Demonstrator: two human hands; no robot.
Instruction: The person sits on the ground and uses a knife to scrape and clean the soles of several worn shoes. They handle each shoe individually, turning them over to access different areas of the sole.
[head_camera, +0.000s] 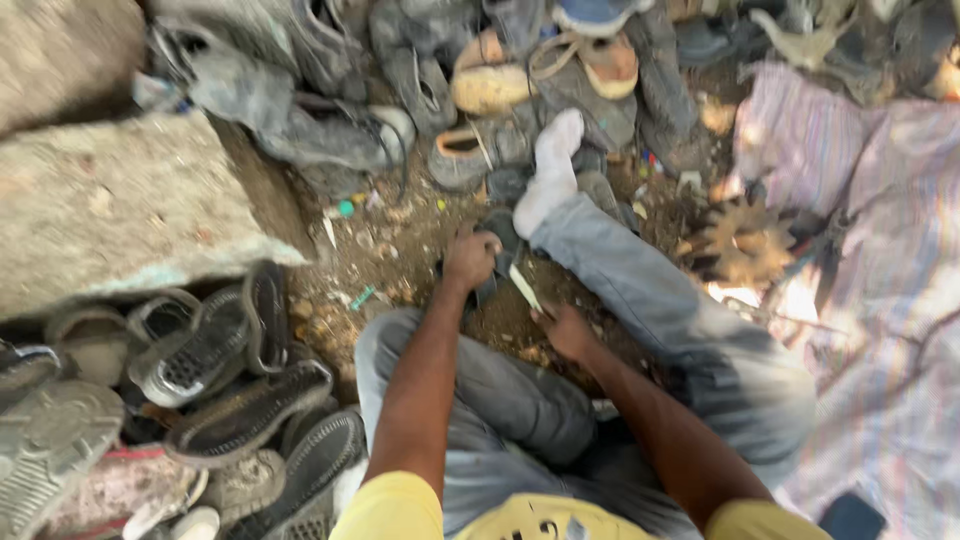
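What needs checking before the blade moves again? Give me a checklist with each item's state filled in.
1. Left hand has a grip on the dark shoe piece: ok, the fingers are closed over it.
2. Right hand holds the pale blade-like tool: ok, though the picture is too blurred to show which way the edge faces.
3. Left-hand fingers are out of the tool's path: cannot tell, the tip sits close to the hand.
4. The socked foot is away from the work: ok, it is stretched out beyond the shoe piece.
5. The piece is steadied on the ground: cannot tell, its underside is hidden.
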